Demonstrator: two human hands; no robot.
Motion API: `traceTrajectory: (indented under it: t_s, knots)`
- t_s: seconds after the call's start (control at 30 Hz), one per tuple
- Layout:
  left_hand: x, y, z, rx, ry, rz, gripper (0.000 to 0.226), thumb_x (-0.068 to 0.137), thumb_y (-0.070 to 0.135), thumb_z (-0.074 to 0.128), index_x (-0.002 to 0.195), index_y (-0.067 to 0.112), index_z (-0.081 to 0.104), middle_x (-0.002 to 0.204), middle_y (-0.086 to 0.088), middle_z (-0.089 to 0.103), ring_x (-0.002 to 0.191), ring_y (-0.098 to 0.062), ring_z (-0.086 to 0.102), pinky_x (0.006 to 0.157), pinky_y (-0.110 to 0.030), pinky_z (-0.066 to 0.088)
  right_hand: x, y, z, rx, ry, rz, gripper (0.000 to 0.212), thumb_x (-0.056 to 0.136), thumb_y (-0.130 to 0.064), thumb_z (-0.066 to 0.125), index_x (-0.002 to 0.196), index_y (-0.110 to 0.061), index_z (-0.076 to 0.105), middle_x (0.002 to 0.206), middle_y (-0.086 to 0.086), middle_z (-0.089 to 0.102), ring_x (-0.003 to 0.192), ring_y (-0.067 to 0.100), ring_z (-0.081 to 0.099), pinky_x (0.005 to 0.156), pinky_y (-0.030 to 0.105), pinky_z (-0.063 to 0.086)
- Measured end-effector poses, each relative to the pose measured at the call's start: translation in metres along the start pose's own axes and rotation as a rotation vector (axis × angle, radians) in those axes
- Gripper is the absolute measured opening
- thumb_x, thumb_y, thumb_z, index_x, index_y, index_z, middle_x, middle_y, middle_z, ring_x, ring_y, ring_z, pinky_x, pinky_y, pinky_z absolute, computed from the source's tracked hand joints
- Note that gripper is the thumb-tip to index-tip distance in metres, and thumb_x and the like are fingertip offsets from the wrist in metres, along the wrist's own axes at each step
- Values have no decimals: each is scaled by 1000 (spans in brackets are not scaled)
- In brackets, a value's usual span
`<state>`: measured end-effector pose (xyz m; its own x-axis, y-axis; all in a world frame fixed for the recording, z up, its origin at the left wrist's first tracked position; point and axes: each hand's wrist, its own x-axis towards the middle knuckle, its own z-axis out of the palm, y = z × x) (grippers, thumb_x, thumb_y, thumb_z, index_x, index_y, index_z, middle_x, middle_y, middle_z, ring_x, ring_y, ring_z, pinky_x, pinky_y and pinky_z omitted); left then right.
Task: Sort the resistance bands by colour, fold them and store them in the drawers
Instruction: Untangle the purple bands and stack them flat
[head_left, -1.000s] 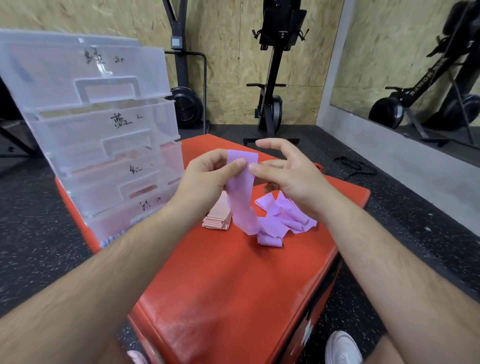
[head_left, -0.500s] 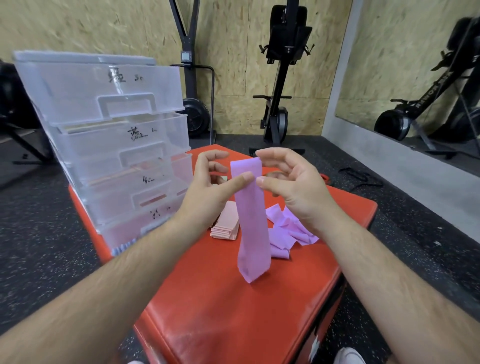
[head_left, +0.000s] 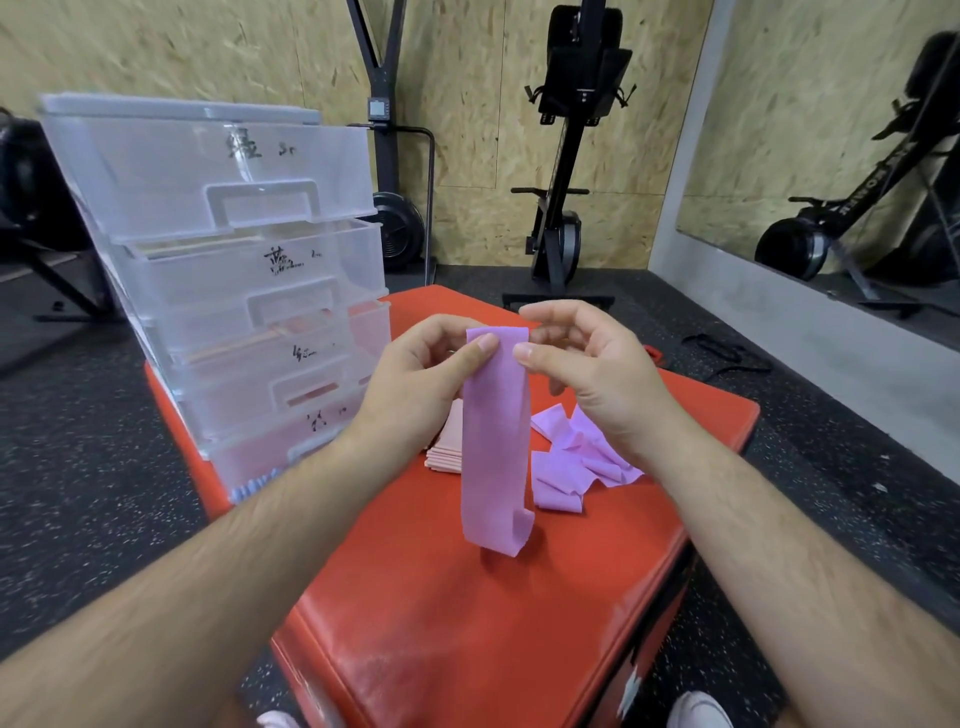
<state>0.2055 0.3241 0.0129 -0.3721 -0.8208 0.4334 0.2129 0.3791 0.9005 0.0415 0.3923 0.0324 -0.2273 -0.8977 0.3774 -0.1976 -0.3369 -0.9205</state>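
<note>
A purple resistance band (head_left: 496, 447) hangs straight down above the red padded box (head_left: 467, 623), its lower end curled. My left hand (head_left: 415, 384) pinches its top left corner between thumb and fingers. My right hand (head_left: 587, 374) pinches the top right corner. Behind the band, a loose heap of purple bands (head_left: 576, 467) lies on the box under my right wrist. A folded stack of pink bands (head_left: 447, 447) sits behind my left wrist. The clear plastic drawer unit (head_left: 223, 270) stands on the box's left side, its labelled drawers pulled partly out.
Black gym machines (head_left: 566, 156) stand against the chipboard wall behind the box. A mirror (head_left: 831, 156) lines the right wall. A black strap (head_left: 727, 353) lies on the speckled rubber floor at right. My white shoes (head_left: 696, 712) show at the bottom edge.
The purple band was lifted out of the heap and now hangs at full length between both hands. The view has drifted so the drawers sit further right.
</note>
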Motion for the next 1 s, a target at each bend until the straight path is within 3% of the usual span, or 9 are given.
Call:
traceTrajectory:
  t_s: [0.13, 0.2, 0.3, 0.37, 0.47, 0.57, 0.67, 0.8, 1.0]
  knots:
    - [4, -6, -3, 130, 40, 9, 6, 92, 24, 71, 97, 22, 72, 88, 3, 64, 77, -7, 55, 71, -18, 45, -2, 9, 6, -227, 25, -56, 12, 86, -16, 77, 96, -14, 70, 88, -6, 67, 78, 5, 60, 74, 21, 50]
    - [8, -10, -4, 189, 131, -38, 14, 89, 32, 73, 102, 25, 71, 84, 3, 57, 72, -7, 51, 68, -21, 45, -2, 13, 11, -292, 74, -126, 7, 88, -13, 74, 88, -13, 68, 80, -7, 66, 71, 3, 58, 70, 21, 49]
    - [9, -4, 2, -58, 121, -163, 37, 95, 40, 63, 109, 6, 66, 80, 1, 63, 71, -10, 58, 64, -28, 50, -3, 16, 18, -406, 91, -268, 9, 87, -9, 73, 84, -16, 67, 79, -8, 63, 69, 1, 55, 64, 13, 42]
    - [8, -1, 3, -140, 63, -204, 36, 96, 36, 62, 106, 1, 65, 78, -1, 66, 71, -12, 62, 65, -26, 53, -4, 19, 22, -465, 6, -291, 5, 85, -10, 75, 87, -12, 71, 84, -5, 64, 71, 2, 58, 64, 11, 41]
    - [9, -8, -5, 51, 41, -154, 6, 92, 17, 69, 96, 13, 71, 81, -1, 71, 76, -11, 64, 74, -26, 52, -4, 17, 20, -342, -113, -136, 6, 86, -14, 75, 92, -11, 75, 89, -1, 72, 79, 5, 65, 71, 16, 47]
    - [8, -11, -12, 218, 36, -90, 7, 92, 15, 70, 97, 19, 73, 84, -2, 74, 76, -7, 66, 73, -23, 51, 6, 18, 15, -139, -6, -22, 12, 92, -9, 66, 103, -7, 70, 94, -3, 69, 77, -4, 61, 66, 9, 44]
    - [5, -9, -14, 219, 1, -12, 11, 91, 14, 71, 100, 19, 71, 87, -8, 74, 77, -9, 65, 70, -21, 51, 12, 30, 18, -64, -177, 140, 29, 94, -11, 65, 123, -13, 61, 114, 1, 69, 94, -4, 64, 76, 8, 46]
    - [9, -16, -26, 242, 30, 48, 19, 92, 10, 68, 102, 25, 69, 81, -3, 65, 78, -14, 57, 74, -29, 46, 15, 48, 25, -108, -361, 211, 4, 92, -14, 71, 94, -17, 69, 83, -4, 71, 79, 6, 64, 79, 19, 44]
    - [10, -24, -46, 327, 218, 41, 14, 96, 11, 60, 100, 24, 66, 78, 8, 55, 70, -6, 49, 66, -15, 43, 15, 52, -2, -266, -434, 350, 26, 77, -29, 85, 95, -12, 73, 89, 9, 67, 83, 13, 62, 92, 33, 49]
